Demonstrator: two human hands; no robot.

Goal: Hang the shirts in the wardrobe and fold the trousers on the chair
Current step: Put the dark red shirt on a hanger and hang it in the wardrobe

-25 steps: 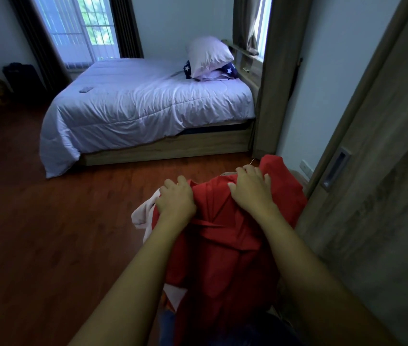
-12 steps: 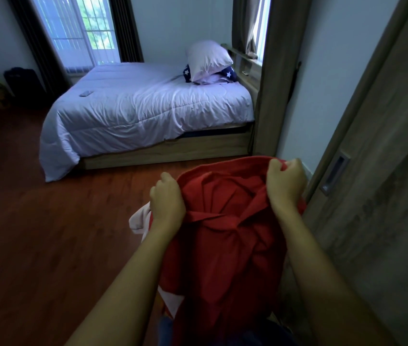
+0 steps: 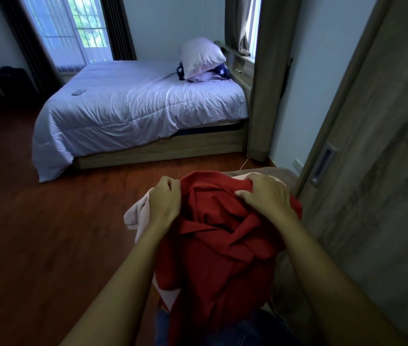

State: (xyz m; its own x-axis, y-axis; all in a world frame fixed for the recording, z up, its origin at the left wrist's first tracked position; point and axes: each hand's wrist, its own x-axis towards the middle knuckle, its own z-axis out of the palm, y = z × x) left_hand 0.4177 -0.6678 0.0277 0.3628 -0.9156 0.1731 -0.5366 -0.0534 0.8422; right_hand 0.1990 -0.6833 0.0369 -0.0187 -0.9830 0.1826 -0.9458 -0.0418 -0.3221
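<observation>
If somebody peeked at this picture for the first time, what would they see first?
Probably the bright red shirt, bunched up low in the middle with both hands gripping it: the left hand on its left edge and the right hand on its top right. Next would be the big bed with its pale cover across the room, with a pillow propped at its far right end by the window.

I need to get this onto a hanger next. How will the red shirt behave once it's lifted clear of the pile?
The red shirt is probably floppy: it bunches in deep folds between the left hand and right hand. It likely feels light, since loose pinches hold it. It may drag the pale garment beneath it.
</observation>
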